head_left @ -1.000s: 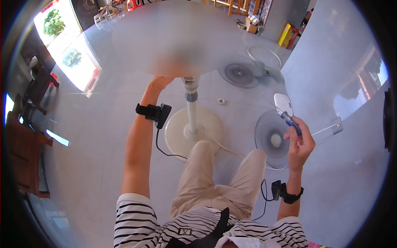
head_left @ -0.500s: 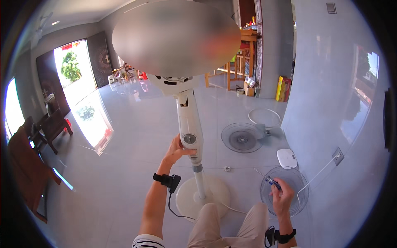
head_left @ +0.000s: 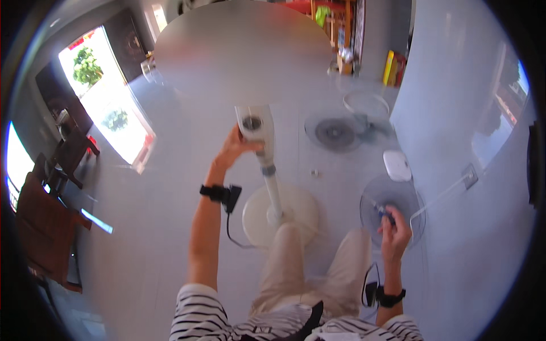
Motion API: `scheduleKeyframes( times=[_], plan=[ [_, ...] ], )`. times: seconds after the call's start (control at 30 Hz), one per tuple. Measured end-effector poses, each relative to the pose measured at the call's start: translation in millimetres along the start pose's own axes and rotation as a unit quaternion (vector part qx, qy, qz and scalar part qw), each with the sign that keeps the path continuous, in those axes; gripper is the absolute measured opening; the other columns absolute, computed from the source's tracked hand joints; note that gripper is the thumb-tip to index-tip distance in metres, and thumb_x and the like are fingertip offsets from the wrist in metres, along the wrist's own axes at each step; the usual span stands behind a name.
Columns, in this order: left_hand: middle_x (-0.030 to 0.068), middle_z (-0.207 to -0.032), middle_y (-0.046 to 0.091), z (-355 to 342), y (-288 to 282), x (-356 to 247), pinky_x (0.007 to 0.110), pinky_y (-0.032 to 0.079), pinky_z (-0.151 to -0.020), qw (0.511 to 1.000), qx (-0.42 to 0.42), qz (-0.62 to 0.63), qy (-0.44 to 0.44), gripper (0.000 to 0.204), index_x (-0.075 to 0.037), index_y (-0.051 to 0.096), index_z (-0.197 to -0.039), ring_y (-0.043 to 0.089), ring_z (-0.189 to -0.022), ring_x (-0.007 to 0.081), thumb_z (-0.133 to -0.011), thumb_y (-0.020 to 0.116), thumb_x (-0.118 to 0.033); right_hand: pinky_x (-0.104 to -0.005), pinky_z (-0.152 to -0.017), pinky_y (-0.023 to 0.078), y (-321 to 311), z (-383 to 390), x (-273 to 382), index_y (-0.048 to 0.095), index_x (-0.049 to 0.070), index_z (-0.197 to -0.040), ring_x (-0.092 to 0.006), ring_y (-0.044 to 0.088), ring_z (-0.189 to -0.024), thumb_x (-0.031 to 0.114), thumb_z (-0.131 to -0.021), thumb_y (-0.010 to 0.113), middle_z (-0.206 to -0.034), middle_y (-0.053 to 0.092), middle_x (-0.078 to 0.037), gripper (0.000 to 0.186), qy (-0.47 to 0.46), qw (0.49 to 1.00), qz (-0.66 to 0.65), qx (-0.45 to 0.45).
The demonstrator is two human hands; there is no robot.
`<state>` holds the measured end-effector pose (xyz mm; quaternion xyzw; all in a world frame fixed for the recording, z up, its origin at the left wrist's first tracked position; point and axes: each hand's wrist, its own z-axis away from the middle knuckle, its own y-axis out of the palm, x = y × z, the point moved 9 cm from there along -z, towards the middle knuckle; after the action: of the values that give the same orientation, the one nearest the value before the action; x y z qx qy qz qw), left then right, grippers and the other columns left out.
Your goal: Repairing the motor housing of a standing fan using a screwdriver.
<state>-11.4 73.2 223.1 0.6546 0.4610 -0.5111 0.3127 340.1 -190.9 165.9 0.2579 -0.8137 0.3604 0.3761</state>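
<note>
My left hand (head_left: pixel 233 149) is wrapped around the lower housing of the fan stand (head_left: pixel 274 193), thumb across its front below the round dial (head_left: pixel 252 123). My right hand (head_left: pixel 394 233), well apart from the left, has its fingers closed on the handle of a screwdriver (head_left: pixel 388 215).

I judge the step in hand as steadying the stand with the screwdriver held off to one side. To do it well, I'd grip the firm housing clear of the dial and press evenly, so the stand sits flat on its round base (head_left: pixel 253 215). I'd also hold the screwdriver's tip clear of the fan guard (head_left: pixel 369 227), which lies below the right hand near the floor's right edge, by the wall (head_left: pixel 443 113); I can't tell the gap between them.

The stand is out on the floor (head_left: pixel 142 227), in front of the knees, well away from that edge. Its long axis runs upright, the dial facing me; a blurred patch hides its top. The screwdriver's axis slants, the shaft pointing forward and left, the handle back toward the right palm.
</note>
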Motion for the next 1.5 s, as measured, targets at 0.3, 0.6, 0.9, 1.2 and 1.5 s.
scheduleKeyframes(
  times=[0.3, 0.6, 0.9, 1.2, 1.5],
  plan=[
    [0.0012, -0.12, 0.049, 14.2, 4.1, -3.1, 0.034, 0.038, -0.099, 0.998, -0.001, -0.055, 0.009, 0.078, -0.01, 0.039, -0.126, 0.047, -0.112, 0.0162, -0.059, 0.078, 0.001, -0.0223, -0.049, 0.046, -25.6, 8.8, -15.3, 0.06, -0.004, -0.102, -0.0103, 0.055, -0.053, 0.001, -0.084, 0.057, -0.083, 0.063, -0.011, 0.019, -0.014, 0.998, -0.043, -0.043],
    [0.0002, -0.115, 0.054, 21.0, 0.0, 35.7, 0.036, 0.038, -0.1, 0.994, -0.033, -0.096, -0.049, 0.069, -0.01, 0.043, -0.12, 0.05, -0.112, 0.0164, -0.061, 0.077, 0.003, -0.0203, -0.051, 0.044, -13.9, 11.8, -22.8, 0.06, -0.004, -0.103, -0.0075, 0.052, -0.056, -0.001, -0.085, 0.055, -0.079, 0.059, -0.006, 0.019, 0.024, 0.999, -0.037, -0.03],
    [0.0028, -0.113, 0.056, 13.8, 1.1, 33.0, 0.038, 0.038, -0.1, 0.995, -0.019, -0.094, -0.034, 0.064, -0.009, 0.045, -0.119, 0.051, -0.111, 0.0182, -0.064, 0.075, 0.001, -0.0206, -0.051, 0.045, 4.6, 13.2, -26.0, 0.059, -0.005, -0.103, -0.0076, 0.053, -0.056, -0.002, -0.084, 0.056, -0.084, 0.061, -0.007, 0.019, 0.038, 0.999, -0.023, -0.009],
    [0.0061, -0.121, 0.051, 19.0, 3.8, -15.0, 0.039, 0.033, -0.103, 0.998, -0.009, -0.03, 0.059, 0.069, -0.005, 0.038, -0.13, 0.046, -0.117, 0.0199, -0.069, 0.072, -0.004, -0.0213, -0.051, 0.044, 12.7, 16.1, -22.8, 0.059, -0.006, -0.104, -0.0087, 0.053, -0.056, -0.001, -0.084, 0.057, -0.083, 0.06, -0.008, 0.021, 0.044, 0.998, -0.035, -0.001],
    [0.0072, -0.115, 0.053, 18.2, 3.7, -16.3, 0.037, 0.039, -0.1, 0.998, -0.028, -0.024, 0.055, 0.067, -0.003, 0.041, -0.125, 0.051, -0.112, 0.02, -0.066, 0.072, -0.005, -0.0217, -0.05, 0.043, 14.2, 23.2, -20.4, 0.059, -0.006, -0.103, -0.0083, 0.052, -0.054, 0.0, -0.084, 0.056, -0.075, 0.058, -0.006, 0.02, 0.038, 0.999, -0.028, 0.018]
  ],
)
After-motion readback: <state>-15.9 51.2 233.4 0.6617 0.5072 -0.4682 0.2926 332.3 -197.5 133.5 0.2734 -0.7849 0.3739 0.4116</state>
